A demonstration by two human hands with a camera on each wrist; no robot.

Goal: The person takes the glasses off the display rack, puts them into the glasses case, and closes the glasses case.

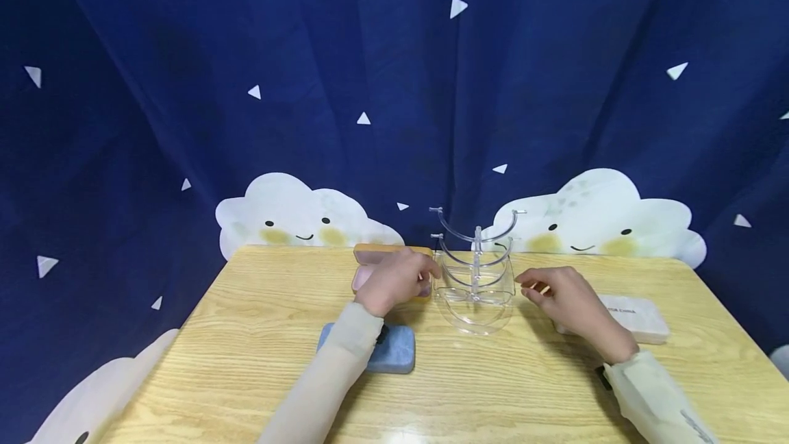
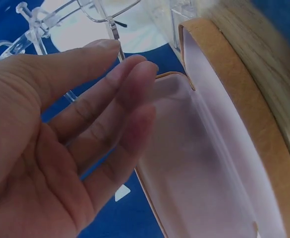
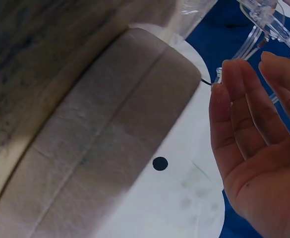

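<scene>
A pair of thin-rimmed eyeglasses [image 1: 476, 298] sits at a clear tiered display stand [image 1: 477, 259]. My left hand [image 1: 402, 278] is at the stand's left side; its thumb and index finger pinch one temple arm [image 2: 119, 43] near the hinge. On the other side, my right hand [image 1: 570, 299] has loosely bent fingers with a gap beside the thumb. Its fingertips [image 3: 234, 69] are against or just beside the other temple, whose dark tip shows past them; exact contact is unclear. An orange glasses case [image 2: 234, 89] with a pale lining lies open behind my left hand.
A blue case [image 1: 394, 350] lies partly under my left forearm. Beyond my right wrist is a closed whitish case [image 1: 637, 319] with lettering. The wooden table [image 1: 481, 396] meets a dark blue curtain [image 1: 394, 88] with cloud prints at its back edge.
</scene>
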